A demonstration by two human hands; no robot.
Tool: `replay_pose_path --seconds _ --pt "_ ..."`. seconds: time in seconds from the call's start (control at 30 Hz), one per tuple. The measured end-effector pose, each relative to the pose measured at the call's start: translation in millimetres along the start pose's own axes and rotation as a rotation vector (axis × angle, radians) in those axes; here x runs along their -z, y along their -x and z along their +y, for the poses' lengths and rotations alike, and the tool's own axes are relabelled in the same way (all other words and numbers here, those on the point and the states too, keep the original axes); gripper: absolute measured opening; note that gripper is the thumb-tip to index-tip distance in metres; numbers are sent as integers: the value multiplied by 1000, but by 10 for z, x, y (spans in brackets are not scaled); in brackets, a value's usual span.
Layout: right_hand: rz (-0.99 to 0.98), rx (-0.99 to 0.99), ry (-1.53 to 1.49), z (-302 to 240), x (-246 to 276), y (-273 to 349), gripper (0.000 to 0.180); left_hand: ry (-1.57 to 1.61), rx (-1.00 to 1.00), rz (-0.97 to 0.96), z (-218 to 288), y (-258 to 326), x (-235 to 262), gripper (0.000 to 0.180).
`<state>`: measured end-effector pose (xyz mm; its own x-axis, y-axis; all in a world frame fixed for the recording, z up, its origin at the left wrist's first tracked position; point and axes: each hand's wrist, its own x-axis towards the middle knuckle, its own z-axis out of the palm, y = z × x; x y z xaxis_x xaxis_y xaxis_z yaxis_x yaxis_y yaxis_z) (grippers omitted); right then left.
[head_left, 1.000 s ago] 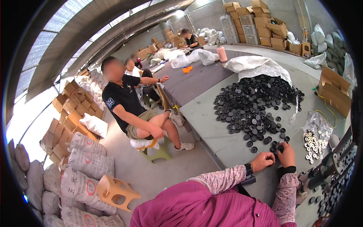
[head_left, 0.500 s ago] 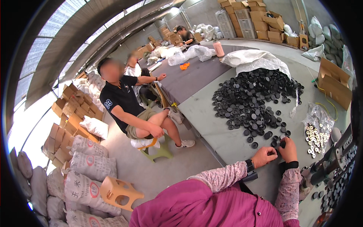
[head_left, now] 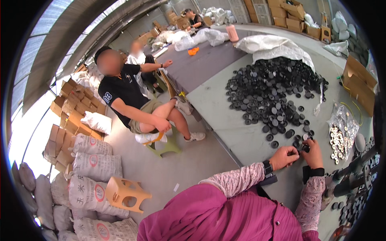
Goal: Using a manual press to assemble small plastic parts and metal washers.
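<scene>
Drawn slightly back since earlier: your right hand point(head_left: 313, 155), gripping one black cap point(head_left: 306, 148) near the pile point(head_left: 267, 94); your left hand point(head_left: 283, 157) just beside, fingers curled, hold unclear.

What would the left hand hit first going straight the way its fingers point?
Probably the round black piece at the right hand's fingertips, then those fingers: the left hand points right, toward them. Relative height is unclear from this view.
</scene>
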<state>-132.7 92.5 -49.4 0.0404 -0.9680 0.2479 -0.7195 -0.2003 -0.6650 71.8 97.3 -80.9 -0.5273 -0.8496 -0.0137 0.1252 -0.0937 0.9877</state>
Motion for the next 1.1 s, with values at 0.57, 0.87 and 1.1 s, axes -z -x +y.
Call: replay_pose_path --seconds 0.57,0.87,1.1 --pt "24 -25 -8 159 -161 92 33 -70 -4 3 -91 81 -96 16" --pt "11 13 -6 239 -157 27 28 -95 -6 17 -56 67 -77 16" --pt "17 -25 -2 169 -136 60 28 -100 10 10 -34 93 -80 16"
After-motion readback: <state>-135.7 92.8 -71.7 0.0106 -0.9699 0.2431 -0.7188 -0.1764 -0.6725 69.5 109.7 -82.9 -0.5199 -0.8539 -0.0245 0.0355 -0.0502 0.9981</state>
